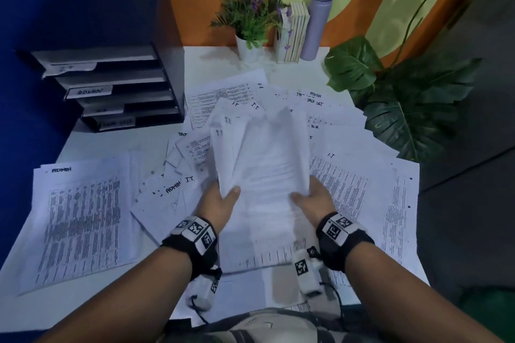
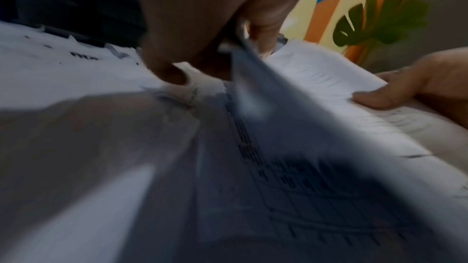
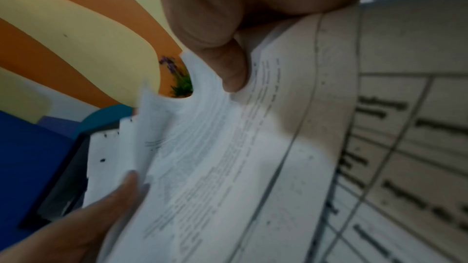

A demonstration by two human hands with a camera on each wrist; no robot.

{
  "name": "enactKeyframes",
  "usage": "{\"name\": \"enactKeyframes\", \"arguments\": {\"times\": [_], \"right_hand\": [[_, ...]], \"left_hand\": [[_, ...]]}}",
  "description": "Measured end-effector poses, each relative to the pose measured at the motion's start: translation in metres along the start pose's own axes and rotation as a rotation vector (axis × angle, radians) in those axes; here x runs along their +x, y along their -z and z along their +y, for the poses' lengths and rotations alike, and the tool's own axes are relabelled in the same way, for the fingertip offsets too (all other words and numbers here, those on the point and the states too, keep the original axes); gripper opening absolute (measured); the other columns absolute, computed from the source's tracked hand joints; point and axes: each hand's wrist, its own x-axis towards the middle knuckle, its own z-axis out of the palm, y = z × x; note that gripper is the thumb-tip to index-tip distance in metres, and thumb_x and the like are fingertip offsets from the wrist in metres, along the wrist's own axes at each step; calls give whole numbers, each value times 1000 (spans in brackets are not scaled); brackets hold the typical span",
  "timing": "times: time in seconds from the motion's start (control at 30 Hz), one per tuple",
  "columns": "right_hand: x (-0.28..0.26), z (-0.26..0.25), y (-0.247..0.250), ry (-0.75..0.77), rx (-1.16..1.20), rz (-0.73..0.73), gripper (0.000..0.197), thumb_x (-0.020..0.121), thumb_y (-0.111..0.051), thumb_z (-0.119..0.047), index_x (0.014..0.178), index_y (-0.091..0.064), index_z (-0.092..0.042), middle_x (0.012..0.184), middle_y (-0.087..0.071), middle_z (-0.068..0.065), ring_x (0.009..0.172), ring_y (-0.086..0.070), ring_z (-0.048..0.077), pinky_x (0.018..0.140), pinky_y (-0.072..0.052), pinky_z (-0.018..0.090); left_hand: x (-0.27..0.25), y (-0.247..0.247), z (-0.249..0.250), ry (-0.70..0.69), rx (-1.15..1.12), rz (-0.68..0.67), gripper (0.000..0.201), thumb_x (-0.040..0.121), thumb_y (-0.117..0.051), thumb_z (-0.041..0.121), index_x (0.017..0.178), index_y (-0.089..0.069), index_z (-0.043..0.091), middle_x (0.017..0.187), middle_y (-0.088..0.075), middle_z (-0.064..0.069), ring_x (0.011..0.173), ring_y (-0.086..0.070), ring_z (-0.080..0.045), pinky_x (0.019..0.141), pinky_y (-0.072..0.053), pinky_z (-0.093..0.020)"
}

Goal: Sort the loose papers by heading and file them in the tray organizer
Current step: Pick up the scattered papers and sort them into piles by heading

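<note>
From the head camera, the left hand (image 1: 220, 203) and the right hand (image 1: 313, 199) each grip a lower corner of a raised sheaf of white printed papers (image 1: 259, 153), thumbs pressed on its front and fingers hidden behind it. Several sheets in the sheaf carry a handwritten "I.T" heading. The sheaf is held above the white table (image 1: 92, 139), well to the right of the black four-tier tray organizer (image 1: 117, 89), whose tiers bear paper labels, one reading "ADMIN". More loose white sheets (image 1: 80, 220) lie spread on the table right of the organizer and nearer the person, headed "ADMIN", "H.R", "I.T" and "TASK LIST".

The left wrist camera is blurred: the left hand's fingers (image 2: 192, 27) curl round the sheaf's edge, and the right hand's thumb lies on the sheaf's far side.

The right wrist camera shows the right thumb (image 3: 228, 63) clamped on the fanned sheets, the organizer beyond them.
</note>
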Motion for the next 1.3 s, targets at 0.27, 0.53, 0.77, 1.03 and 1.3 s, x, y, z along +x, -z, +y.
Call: {"name": "enactKeyframes", "arguments": {"times": [0.27, 0.53, 0.77, 1.03, 1.3], "right_hand": [[48, -64, 25, 103, 195, 95, 31, 88, -67, -12, 117, -58, -12, 113, -68, 6, 102, -66, 28, 89, -55, 47], [71, -48, -20, -74, -323, 23, 44, 93, -46, -8, 136, -41, -2, 136, -43, 18, 116, -52, 36, 96, -46, 37], [58, -29, -26, 3, -148, -138, 49, 90, -48, 0, 137, -41, -12, 119, -59, 9, 106, -57, 25, 93, -51, 38], [53, -39, -19, 81, -187, -242, 54, 90, -60, -9, 140, -41, -10, 129, -57, 7, 119, -54, 25, 95, -42, 25], [35, -87, -5, 266, 378, -237, 57, 92, -64, -12, 138, -33, -19, 122, -56, -9, 121, -53, 14, 98, -45, 27]], "left_hand": [[65, 40, 3, 173, 126, 74, 51, 99, -48, 20, 148, -36, 14, 148, -46, -9, 132, -46, -24, 108, -35, -31], [73, 21, -12, 258, 215, -47, 56, 98, -51, 43, 143, -43, 10, 141, -53, -13, 126, -51, -30, 103, -40, -33], [64, 19, -16, 219, 167, 38, 55, 84, -63, 38, 132, -50, 14, 120, -64, -8, 104, -62, -28, 93, -51, -38], [29, 34, 14, 18, 84, 191, 52, 94, -56, 8, 142, -44, 20, 125, -62, -4, 112, -59, -24, 97, -47, -31], [-10, 86, 63, -357, -155, 401, 33, 90, -64, 5, 96, -58, 37, 89, -66, 10, 77, -63, -4, 64, -48, -21]]}}
